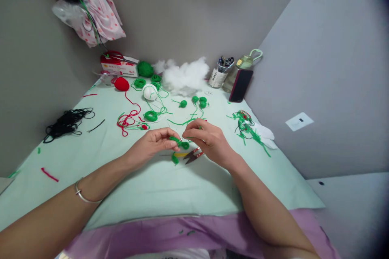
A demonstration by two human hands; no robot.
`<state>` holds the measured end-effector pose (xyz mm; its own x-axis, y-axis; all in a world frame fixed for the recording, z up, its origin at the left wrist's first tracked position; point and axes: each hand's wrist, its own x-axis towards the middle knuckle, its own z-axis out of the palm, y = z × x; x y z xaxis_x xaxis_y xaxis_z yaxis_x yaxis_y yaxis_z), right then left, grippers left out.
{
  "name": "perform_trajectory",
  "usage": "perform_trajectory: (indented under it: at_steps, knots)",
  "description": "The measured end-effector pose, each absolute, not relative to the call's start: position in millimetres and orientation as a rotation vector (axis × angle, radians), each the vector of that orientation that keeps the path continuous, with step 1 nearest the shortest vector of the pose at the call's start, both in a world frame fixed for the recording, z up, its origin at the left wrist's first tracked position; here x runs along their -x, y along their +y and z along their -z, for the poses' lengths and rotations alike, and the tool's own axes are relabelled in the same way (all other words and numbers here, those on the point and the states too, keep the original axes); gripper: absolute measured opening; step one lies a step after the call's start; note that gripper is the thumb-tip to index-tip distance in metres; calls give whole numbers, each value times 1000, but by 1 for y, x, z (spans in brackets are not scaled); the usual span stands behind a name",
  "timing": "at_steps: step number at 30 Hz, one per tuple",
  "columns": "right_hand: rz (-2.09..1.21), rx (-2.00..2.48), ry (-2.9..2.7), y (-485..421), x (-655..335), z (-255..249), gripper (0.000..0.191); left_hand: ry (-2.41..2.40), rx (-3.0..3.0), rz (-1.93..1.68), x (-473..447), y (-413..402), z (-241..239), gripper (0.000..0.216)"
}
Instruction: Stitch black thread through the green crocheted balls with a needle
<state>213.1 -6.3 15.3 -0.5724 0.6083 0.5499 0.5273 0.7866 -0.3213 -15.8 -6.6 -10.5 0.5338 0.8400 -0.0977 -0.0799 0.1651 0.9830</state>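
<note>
My left hand [154, 143] is closed, pinching a small green crocheted piece [174, 139] between thumb and fingers. Close beside it, my right hand [209, 139] is closed on a thin, light needle [181, 140], whose tip meets the green piece; the rest of the needle is hidden by the fingers. A green loop [184, 145] hangs between the two hands. Below them on the cloth lie red-handled thread snips [192, 156], a yellow-handled tool [181, 155] partly hidden by the snips, and another small green crocheted piece [175, 159].
White stuffing [185, 76] is heaped at the back, beside green yarn [145, 68] and a red yarn ball [122, 84]. Black yarn [68, 123] lies left. On the right are yarn scraps [247, 127], a leaning phone [241, 85], a bottle [245, 61] and a pen cup [217, 77].
</note>
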Motion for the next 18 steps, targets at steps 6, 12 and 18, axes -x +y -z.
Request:
perform_trajectory:
  at_steps: [6,12,18]
  knots:
    - [-134,853,-2311,-5,-216,-14,24,777,-1252,-732,17,-8,10,21]
    - [-328,811,-2335,-5,-213,-14,23,723,-1250,-705,17,-8,9,17]
    - [-396,805,-2279,-7,-207,-7,18,732,-1200,-749,18,-6,12,20]
